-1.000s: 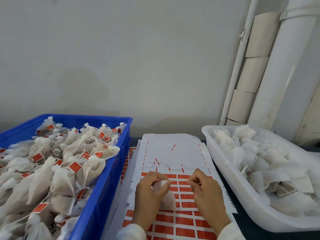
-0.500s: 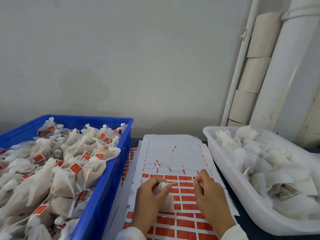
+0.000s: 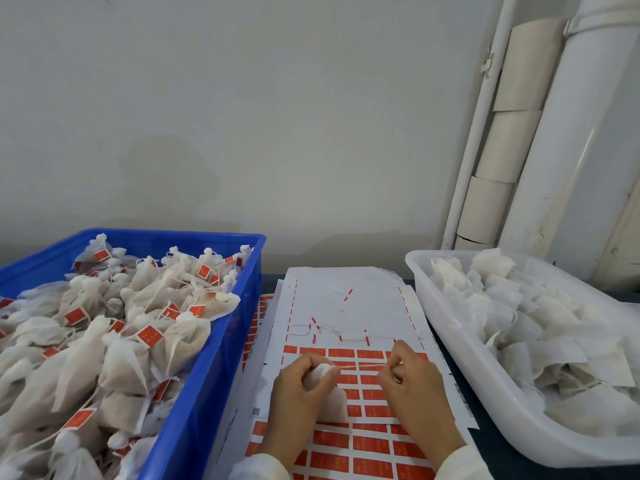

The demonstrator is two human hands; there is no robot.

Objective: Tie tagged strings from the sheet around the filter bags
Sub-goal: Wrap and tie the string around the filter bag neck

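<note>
My left hand point(image 3: 300, 386) grips the gathered neck of a white filter bag point(image 3: 330, 398) over the sheet point(image 3: 346, 306) of red tags. A thin white string point(image 3: 360, 366) runs taut from the bag's neck to my right hand point(image 3: 410, 379), which pinches its end. The sheet lies flat between two bins, its far half stripped of tags and its near half still carrying rows of red tags with strings.
A blue crate point(image 3: 207, 358) on the left holds several tied bags with red tags. A white tub point(image 3: 460, 348) on the right holds several untied filter bags. White pipes point(image 3: 568, 133) run up the wall at the back right.
My right hand has moved to the right, away from the left hand, drawing the string out taut. My left hand keeps its grip on the bag's neck.
</note>
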